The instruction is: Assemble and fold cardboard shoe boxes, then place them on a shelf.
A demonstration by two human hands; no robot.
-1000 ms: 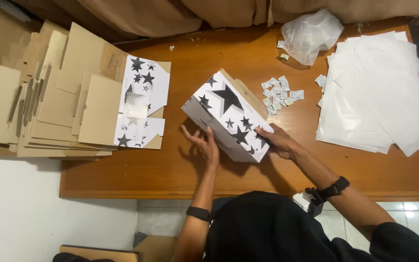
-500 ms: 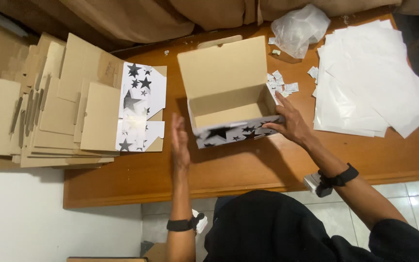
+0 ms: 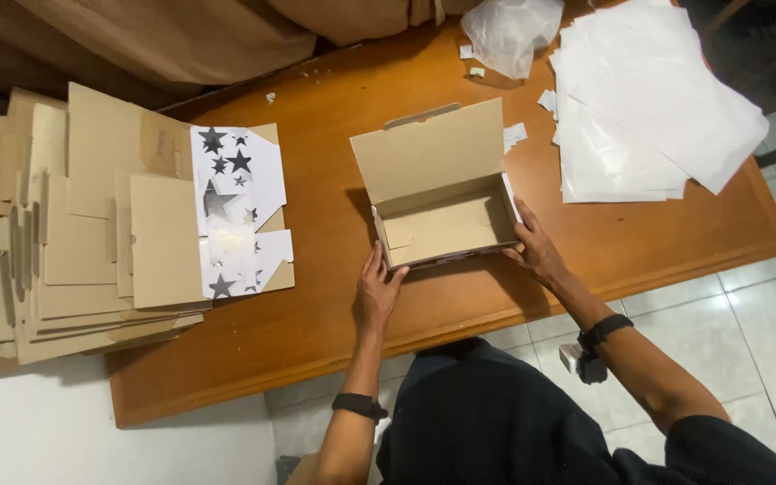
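The left hand (image 3: 377, 292) lies flat against the near left corner of the box (image 3: 442, 220), and the right hand (image 3: 536, 251) presses the near right corner; both are open-fingered, steadying rather than gripping. The box sits upright between them on the worktop (image 3: 334, 296), lid raised and empty, so it looks just assembled; closing it would mean folding the lid down. Left of the hands lie flat blanks (image 3: 110, 233), beyond the right hand paper sheets (image 3: 648, 108). The box's printed outside is mostly hidden.

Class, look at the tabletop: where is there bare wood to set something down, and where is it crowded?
Bare wood lies between the flat stack and the open box, and along the near edge right of the right hand. The paper sheets and plastic bag crowd the far right corner.
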